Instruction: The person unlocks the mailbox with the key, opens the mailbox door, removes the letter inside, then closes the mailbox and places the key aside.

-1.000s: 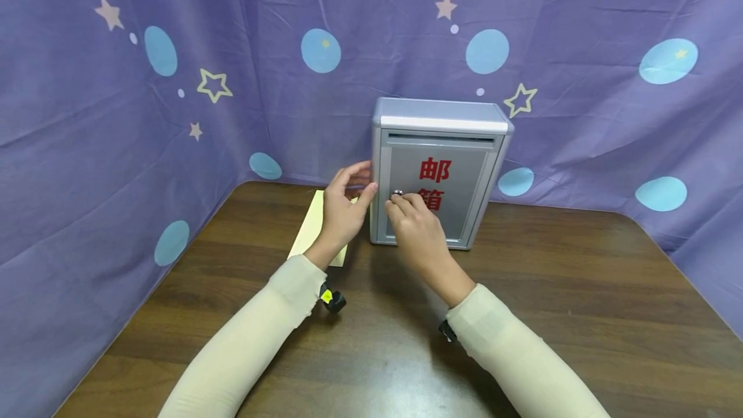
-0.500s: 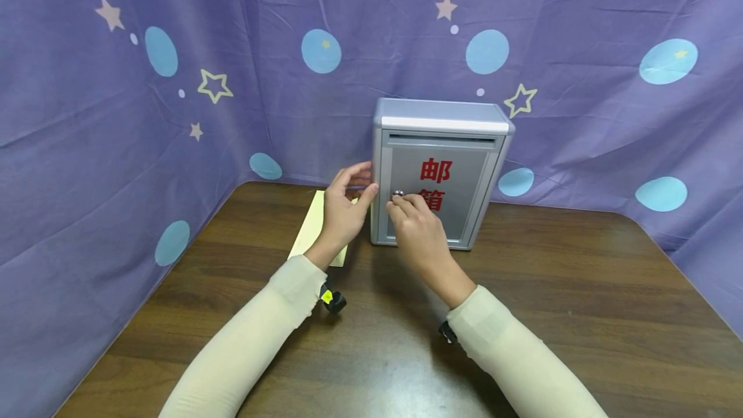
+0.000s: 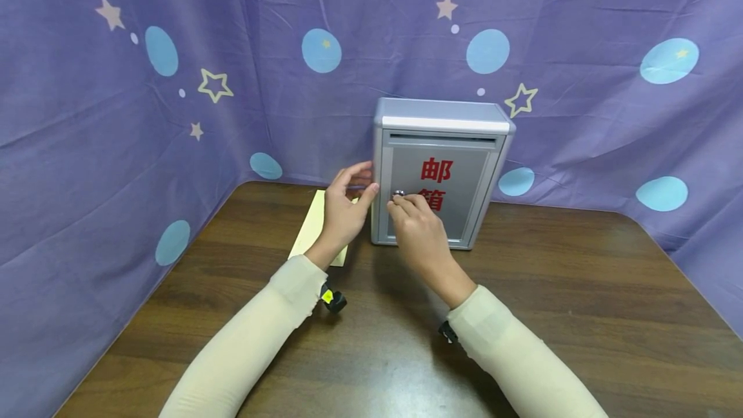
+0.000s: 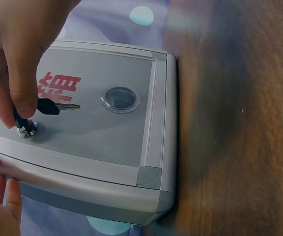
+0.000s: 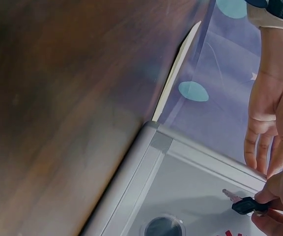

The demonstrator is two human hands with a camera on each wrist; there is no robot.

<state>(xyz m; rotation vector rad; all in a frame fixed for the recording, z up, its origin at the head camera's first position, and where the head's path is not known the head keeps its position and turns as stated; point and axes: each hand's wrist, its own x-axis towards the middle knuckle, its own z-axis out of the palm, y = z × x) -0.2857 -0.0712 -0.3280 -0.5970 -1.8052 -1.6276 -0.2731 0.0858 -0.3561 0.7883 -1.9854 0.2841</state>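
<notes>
A grey metal mailbox [image 3: 478, 199] with red characters and a top slot stands upright on the table, its door shut. My right hand [image 3: 419, 231] pinches a black-headed key [image 4: 19, 119] at the round chrome lock [image 4: 27, 130] on the door's left side. A second key [image 4: 48, 106] with a black head hangs loose beside those fingertips, its blade pointing down the door. My left hand [image 3: 344, 210] rests against the mailbox's left side, thumb at the front edge and fingers extended along the side. The right hand partly covers the lower red character.
Pale yellow paper [image 3: 307, 228], perhaps an envelope, lies on the wooden table [image 3: 551, 289] left of the mailbox, partly under the left hand. A round window [image 4: 121, 98] is set low in the door. Purple patterned cloth [image 3: 371, 11] hangs behind and at the left.
</notes>
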